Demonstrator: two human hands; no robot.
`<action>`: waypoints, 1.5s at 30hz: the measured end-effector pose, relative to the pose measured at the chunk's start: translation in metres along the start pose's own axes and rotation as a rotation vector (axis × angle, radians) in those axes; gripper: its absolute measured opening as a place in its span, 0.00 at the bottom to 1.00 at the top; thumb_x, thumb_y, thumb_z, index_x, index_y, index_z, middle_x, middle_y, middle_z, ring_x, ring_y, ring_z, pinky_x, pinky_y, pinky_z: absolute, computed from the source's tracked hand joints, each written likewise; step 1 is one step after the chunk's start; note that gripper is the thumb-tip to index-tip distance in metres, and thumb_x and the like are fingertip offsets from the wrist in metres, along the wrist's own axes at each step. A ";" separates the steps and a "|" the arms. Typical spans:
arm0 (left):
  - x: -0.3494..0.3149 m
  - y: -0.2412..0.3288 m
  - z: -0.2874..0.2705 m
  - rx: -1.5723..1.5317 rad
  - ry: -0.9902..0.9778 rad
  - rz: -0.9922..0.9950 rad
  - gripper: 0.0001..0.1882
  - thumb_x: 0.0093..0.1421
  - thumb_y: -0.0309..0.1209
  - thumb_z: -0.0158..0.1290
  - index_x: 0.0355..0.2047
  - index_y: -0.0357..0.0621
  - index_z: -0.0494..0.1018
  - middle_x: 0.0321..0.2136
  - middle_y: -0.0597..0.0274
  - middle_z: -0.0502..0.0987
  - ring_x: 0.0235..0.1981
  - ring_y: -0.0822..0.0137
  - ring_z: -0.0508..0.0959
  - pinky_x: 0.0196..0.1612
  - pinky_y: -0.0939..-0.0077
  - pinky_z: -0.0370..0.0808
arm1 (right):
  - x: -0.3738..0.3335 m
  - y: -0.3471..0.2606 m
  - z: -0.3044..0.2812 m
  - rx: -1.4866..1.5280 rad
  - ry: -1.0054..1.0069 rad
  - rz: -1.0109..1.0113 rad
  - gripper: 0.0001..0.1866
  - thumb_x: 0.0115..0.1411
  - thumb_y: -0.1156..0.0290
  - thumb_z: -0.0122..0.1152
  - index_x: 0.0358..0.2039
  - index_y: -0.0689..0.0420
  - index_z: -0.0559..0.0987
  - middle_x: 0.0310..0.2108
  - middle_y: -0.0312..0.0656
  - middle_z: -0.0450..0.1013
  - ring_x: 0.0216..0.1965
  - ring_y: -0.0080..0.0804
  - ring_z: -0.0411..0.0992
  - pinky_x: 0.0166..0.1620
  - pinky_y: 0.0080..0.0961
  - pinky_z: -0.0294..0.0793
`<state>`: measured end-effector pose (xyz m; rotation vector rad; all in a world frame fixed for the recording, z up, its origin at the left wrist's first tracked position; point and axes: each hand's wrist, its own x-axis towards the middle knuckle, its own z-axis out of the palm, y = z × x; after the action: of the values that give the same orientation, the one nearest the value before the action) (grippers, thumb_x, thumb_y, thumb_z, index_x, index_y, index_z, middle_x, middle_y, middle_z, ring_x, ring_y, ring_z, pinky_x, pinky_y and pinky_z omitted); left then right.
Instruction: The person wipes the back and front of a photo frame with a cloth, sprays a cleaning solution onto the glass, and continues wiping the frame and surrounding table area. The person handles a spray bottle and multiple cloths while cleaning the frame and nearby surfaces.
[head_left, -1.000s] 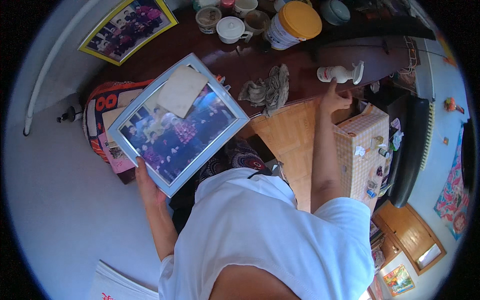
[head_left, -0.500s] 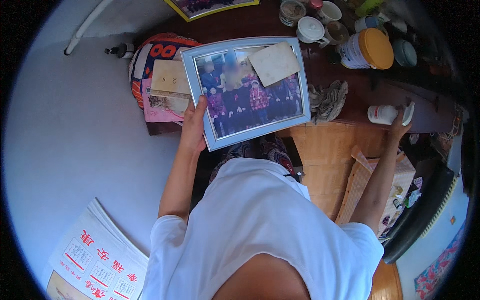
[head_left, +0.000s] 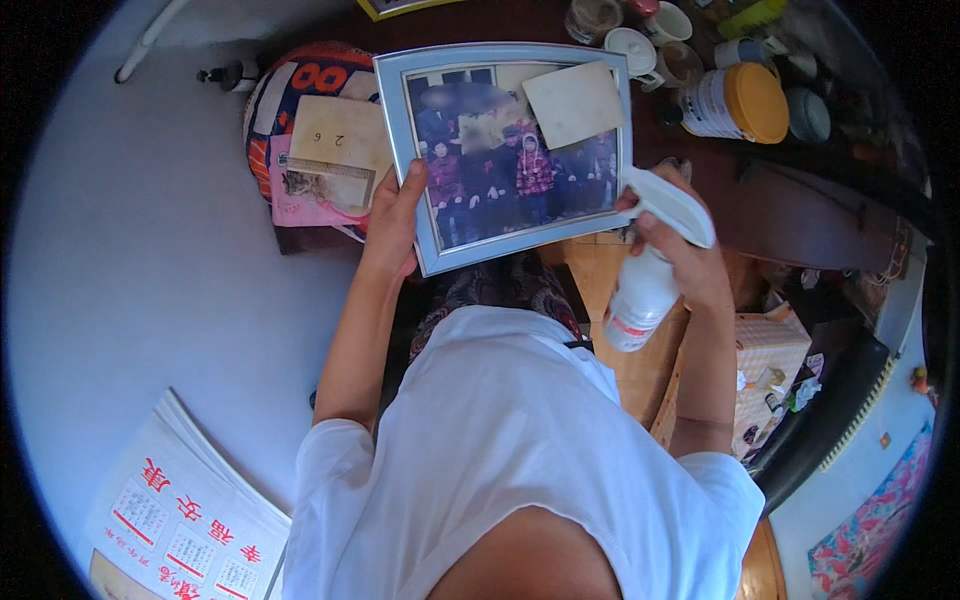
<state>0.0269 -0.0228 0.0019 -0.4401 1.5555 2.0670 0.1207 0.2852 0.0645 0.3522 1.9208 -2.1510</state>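
Observation:
My left hand (head_left: 395, 222) grips the lower left edge of a pale blue picture frame (head_left: 402, 125), its thumb over the front. Behind the glass is a group photo (head_left: 480, 190), partly blurred. A blank cream card (head_left: 573, 103) covers the photo's upper right corner. Close to the frame's right edge, my right hand (head_left: 685, 245) is wrapped round the neck of a white spray bottle (head_left: 640, 295). The bottle tilts, with its head up toward the frame and its base lower. Whether the nozzle touches the frame, I cannot tell.
Left of the frame, an old booklet (head_left: 338, 135) and a pink item (head_left: 300, 208) lie on a patterned bag (head_left: 270, 110). Cups, a lidded white mug (head_left: 632, 52) and an orange-lidded tub (head_left: 752, 103) crowd the dark tabletop (head_left: 790, 200). A calendar (head_left: 190, 510) hangs at lower left.
My right hand has brought the spray bottle from the table's right side in to the picture frame. The frame has shifted slightly up and right in view, still in my left hand.

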 end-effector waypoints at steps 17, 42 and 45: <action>0.013 -0.027 -0.014 -0.134 -0.089 -0.047 0.25 0.68 0.45 0.53 0.55 0.39 0.69 0.42 0.61 0.78 0.39 0.73 0.80 0.41 0.77 0.80 | 0.078 0.000 0.068 -0.307 -0.153 0.130 0.15 0.61 0.59 0.63 0.39 0.58 0.77 0.29 0.37 0.75 0.26 0.23 0.73 0.30 0.23 0.71; 0.043 -0.092 -0.027 -0.262 -0.221 -0.259 0.24 0.67 0.48 0.53 0.54 0.42 0.70 0.41 0.62 0.79 0.40 0.71 0.81 0.42 0.74 0.81 | 0.071 -0.014 0.081 -0.295 -0.091 0.251 0.17 0.59 0.61 0.65 0.43 0.59 0.77 0.32 0.36 0.77 0.31 0.22 0.72 0.34 0.23 0.73; 0.044 -0.094 -0.027 -0.221 -0.192 -0.267 0.24 0.67 0.49 0.53 0.53 0.43 0.70 0.41 0.62 0.79 0.39 0.71 0.81 0.42 0.73 0.81 | 0.048 -0.022 0.071 -0.337 -0.073 0.110 0.22 0.57 0.63 0.64 0.49 0.61 0.76 0.39 0.39 0.77 0.32 0.22 0.72 0.37 0.21 0.73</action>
<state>0.0436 -0.0195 -0.1040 -0.4843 1.0995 2.0112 0.0669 0.2165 0.0772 0.3021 2.1186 -1.7082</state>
